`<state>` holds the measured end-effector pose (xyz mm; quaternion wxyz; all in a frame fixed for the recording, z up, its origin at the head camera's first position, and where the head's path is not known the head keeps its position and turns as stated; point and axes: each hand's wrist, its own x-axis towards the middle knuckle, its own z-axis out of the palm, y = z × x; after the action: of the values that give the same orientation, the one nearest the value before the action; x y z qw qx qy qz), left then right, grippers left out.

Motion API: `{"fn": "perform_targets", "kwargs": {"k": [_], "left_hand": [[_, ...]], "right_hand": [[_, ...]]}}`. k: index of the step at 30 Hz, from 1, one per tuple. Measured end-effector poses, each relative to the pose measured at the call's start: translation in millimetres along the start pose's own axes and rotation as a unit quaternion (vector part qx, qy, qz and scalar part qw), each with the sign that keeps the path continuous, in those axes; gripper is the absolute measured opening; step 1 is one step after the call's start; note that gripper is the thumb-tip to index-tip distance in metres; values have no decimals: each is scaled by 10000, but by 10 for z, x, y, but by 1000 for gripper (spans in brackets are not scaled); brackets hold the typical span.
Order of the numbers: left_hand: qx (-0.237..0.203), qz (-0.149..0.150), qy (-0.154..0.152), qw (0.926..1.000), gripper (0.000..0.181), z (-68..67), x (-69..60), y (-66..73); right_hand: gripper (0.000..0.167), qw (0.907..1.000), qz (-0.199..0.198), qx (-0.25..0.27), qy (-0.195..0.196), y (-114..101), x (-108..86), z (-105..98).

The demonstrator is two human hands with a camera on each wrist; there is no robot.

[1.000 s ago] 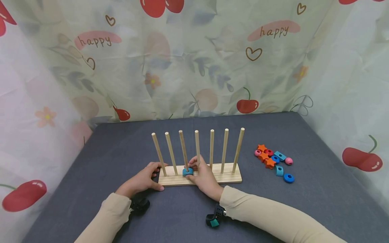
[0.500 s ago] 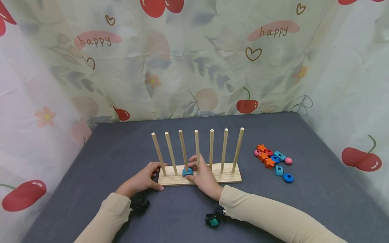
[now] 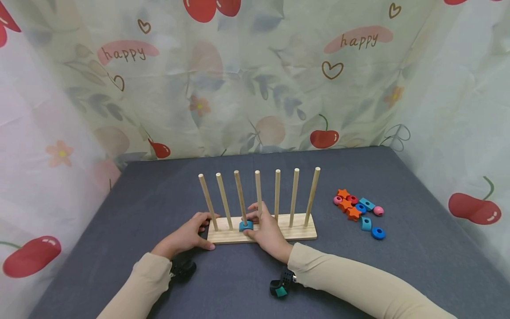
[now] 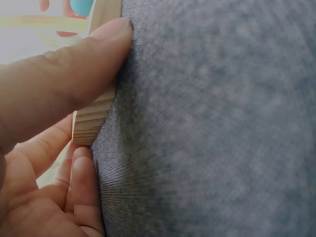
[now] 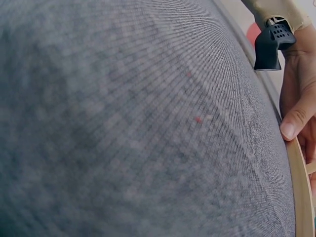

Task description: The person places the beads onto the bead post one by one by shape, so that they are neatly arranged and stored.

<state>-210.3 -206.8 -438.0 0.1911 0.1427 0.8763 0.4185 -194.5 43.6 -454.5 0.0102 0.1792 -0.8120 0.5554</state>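
Block (image 3: pixel 246 226), blue, sits at the foot of the third peg (image 3: pixel 241 195) from the left, between the thumb and fingers of the right hand (image 3: pixel 269 234), which pinch it. Fingers and thumb of the left hand (image 3: pixel 185 235) grip one end of the wooden base (image 3: pixel 298 233) carrying seven pegs (image 3: pixel 294 197). Loose coloured beads (image 3: pixel 353 214) lie rightward on the table (image 3: pixel 402 261).

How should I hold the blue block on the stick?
Probably pinch the blue block by its near and far sides, coming low from the front. The peg runs up through its middle, and neighbouring pegs stand left and right.
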Motion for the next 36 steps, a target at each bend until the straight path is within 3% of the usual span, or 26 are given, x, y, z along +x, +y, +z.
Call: {"fn": "perform_targets", "kwargs": {"k": [9,22,29,36], "left_hand": [[47,59,8,10000,81,-3,-13,-8],[-9,-180,174,9997,82,41,24,9],[-5,-224,218,9995,81,59,49,19],[22,-201,204,9996,81,32,7,5]], "right_hand": [[55,10000,12,24,-24,-11,-1,8],[60,9996,166,165,-167,2,-11,-30],[73,9974,397,324,-515,-25,-107,-156],[93,9931,730,-159,-899,-168,-349,-336]]}}
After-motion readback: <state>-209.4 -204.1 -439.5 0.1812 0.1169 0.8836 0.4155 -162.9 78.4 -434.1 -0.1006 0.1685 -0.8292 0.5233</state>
